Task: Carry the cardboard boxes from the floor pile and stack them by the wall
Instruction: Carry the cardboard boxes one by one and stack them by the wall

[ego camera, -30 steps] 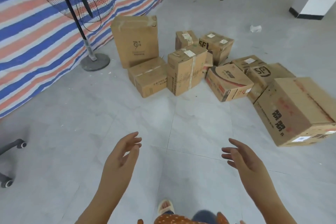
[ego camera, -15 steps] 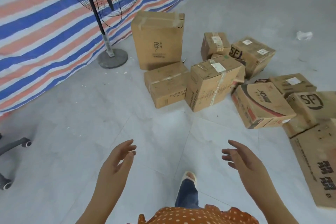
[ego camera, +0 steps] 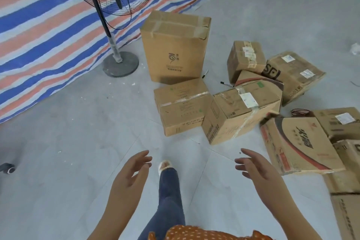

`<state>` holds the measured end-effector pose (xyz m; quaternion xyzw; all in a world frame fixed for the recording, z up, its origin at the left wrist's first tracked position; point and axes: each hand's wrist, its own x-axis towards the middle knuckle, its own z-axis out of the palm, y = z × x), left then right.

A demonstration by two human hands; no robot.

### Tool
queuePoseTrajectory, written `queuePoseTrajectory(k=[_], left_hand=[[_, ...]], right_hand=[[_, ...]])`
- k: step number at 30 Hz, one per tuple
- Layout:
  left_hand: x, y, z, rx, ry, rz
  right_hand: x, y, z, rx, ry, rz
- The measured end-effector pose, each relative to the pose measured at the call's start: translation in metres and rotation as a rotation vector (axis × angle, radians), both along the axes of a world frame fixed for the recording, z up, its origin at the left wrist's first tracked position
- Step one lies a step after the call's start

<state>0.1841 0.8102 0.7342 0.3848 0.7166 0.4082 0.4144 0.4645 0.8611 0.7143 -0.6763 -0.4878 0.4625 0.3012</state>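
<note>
Closer now than a second ago, the cardboard boxes (ego camera: 224, 103) fill the floor ahead, near the striped tarp (ego camera: 48, 31). Left hand (ego camera: 130, 177) and right hand (ego camera: 257, 169) reach forward, fingers spread, empty. Approach seems underway; next, gripping the low taped box (ego camera: 183, 107) probably needs stooping.

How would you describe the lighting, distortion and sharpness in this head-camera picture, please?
Head view: soft, even light, with only a faint shadow under the tall upright box. Wide-angle distortion bends the striped tarp and splays the floor tiles toward the edges. The whole picture is slightly soft, the left hand and right hand mildly blurred, the box labels unreadable; no glare.
</note>
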Motion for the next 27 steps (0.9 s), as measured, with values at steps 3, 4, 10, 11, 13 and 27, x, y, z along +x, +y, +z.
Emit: queuePoseTrajectory(k=[3, 4, 10, 11, 13, 27], left_hand=[[-0.015, 0.073, -0.008, -0.004, 0.01, 0.017], [-0.021, 0.101, -0.01, -0.01, 0.013, 0.022], [-0.049, 0.248, 0.001, -0.036, -0.01, 0.013], [-0.051, 0.268, 0.001, -0.047, -0.005, -0.007], [-0.054, 0.304, -0.003, -0.063, 0.002, -0.015], [-0.042, 0.511, -0.17, -0.444, 0.011, 0.251]], right_hand=[[-0.014, 0.072, -0.011, 0.002, -0.003, -0.016], [-0.019, 0.098, -0.012, 0.002, -0.002, -0.024], [-0.048, 0.242, 0.002, 0.006, -0.035, 0.044], [-0.05, 0.262, 0.005, 0.009, -0.041, 0.068], [-0.051, 0.304, 0.005, 0.018, -0.046, 0.088], [-0.001, 0.63, -0.15, -0.281, -0.131, 0.335]])
